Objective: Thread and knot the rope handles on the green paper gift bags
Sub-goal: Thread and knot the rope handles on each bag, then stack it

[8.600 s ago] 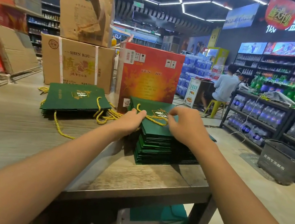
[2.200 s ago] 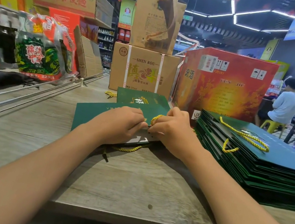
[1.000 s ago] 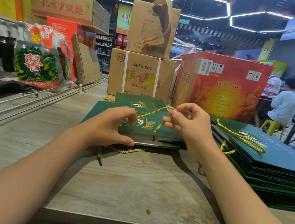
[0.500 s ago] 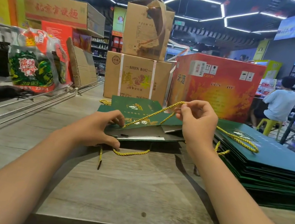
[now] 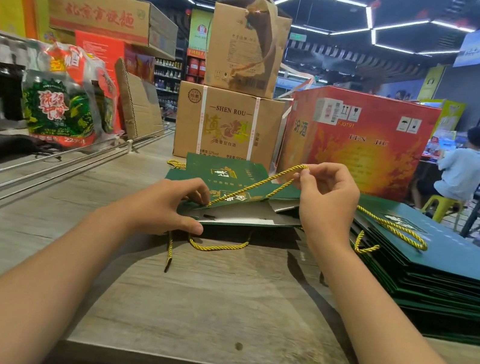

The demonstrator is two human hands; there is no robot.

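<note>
A flat green paper gift bag (image 5: 246, 214) lies on the wooden table (image 5: 212, 304), its mouth slightly lifted toward me. My left hand (image 5: 165, 204) grips the bag's near left edge, thumb underneath. My right hand (image 5: 325, 196) pinches a loop of yellow rope (image 5: 256, 188) and holds it up above the bag; the rope runs down to the bag's edge by my left fingers. Another yellow rope (image 5: 215, 246) hangs below the bag onto the table. Behind lie more green bags (image 5: 228, 170).
A tall stack of green bags (image 5: 455, 275) with yellow handles sits on the right. Cardboard boxes (image 5: 229, 126) and a red box (image 5: 357, 138) stand behind. Packaged goods (image 5: 55, 100) line the left, beyond metal rails. A person sits at far right.
My right hand has lifted the yellow rope up and slightly right, drawing it taut through the bag. My left hand stays gripping the bag's edge.
</note>
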